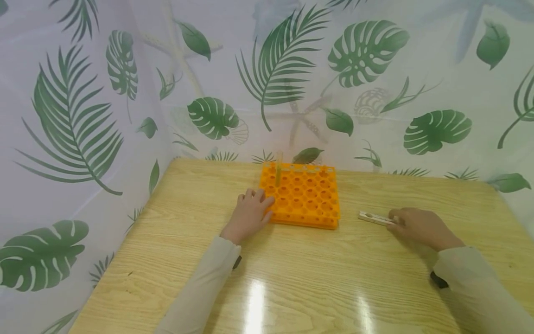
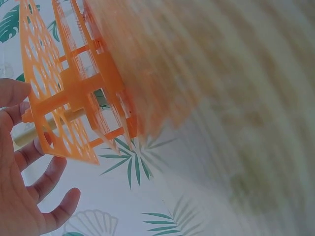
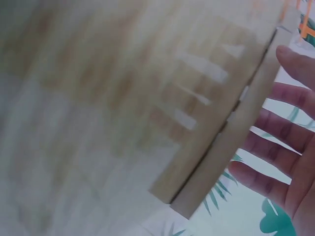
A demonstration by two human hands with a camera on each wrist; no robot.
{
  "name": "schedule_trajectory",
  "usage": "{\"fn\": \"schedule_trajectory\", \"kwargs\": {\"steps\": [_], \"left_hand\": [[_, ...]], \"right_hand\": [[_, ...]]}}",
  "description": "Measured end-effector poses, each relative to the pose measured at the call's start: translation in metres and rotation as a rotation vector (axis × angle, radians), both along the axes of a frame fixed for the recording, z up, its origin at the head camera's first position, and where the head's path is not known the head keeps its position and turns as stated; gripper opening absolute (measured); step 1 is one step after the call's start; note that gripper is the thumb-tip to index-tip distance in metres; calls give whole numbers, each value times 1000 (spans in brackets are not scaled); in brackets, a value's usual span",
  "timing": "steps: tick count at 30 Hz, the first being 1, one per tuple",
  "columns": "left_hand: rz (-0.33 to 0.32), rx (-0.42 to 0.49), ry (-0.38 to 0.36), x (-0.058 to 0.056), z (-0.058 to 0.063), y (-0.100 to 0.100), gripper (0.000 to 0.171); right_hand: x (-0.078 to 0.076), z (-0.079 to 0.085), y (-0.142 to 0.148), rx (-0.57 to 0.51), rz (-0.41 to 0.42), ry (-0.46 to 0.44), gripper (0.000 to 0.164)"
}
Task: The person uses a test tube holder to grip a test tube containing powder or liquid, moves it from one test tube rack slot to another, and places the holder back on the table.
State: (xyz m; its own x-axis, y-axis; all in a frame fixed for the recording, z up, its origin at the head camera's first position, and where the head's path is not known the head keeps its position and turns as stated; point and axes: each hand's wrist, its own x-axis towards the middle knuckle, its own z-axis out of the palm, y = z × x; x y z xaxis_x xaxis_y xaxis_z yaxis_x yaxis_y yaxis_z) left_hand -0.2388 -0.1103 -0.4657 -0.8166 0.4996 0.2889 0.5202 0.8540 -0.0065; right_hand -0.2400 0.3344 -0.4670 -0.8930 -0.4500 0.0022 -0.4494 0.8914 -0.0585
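Observation:
An orange test tube rack [image 1: 306, 218] stands near the back wall. One test tube [image 1: 278, 174] with yellowish contents rises from its far left part. My left hand [image 1: 250, 214] grips the rack's left end, thumb by the front corner and index finger over the top; in the left wrist view the other fingers [image 2: 51, 177] are spread beside it. To the right, my right hand [image 1: 421, 227] pinches the right part of a wooden test tube clamp [image 1: 370, 217] lying low over the table. In the right wrist view the thumb [image 3: 290, 61] overlaps the clamp, while several fingertips are hidden behind it.
A pale wooden table [image 1: 317, 278] carries everything, with glossy light patches near its front. White cloth [image 1: 292, 134] printed with green leaves hangs along the back and left. Bare table lies between the rack and the clamp.

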Motion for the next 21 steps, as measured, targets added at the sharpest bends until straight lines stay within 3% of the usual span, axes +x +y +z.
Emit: {"fn": "schedule_trajectory", "kwargs": {"steps": [7, 16, 21], "left_hand": [[12, 1, -18, -1, 0, 1, 21], [54, 43, -58, 3, 4, 0, 31], [95, 121, -120, 13, 6, 5, 50]], "right_hand": [[4, 10, -2, -16, -74, -27, 52], [19, 30, -25, -41, -107, 1, 61], [33, 34, -45, -96, -127, 13, 63]]}}
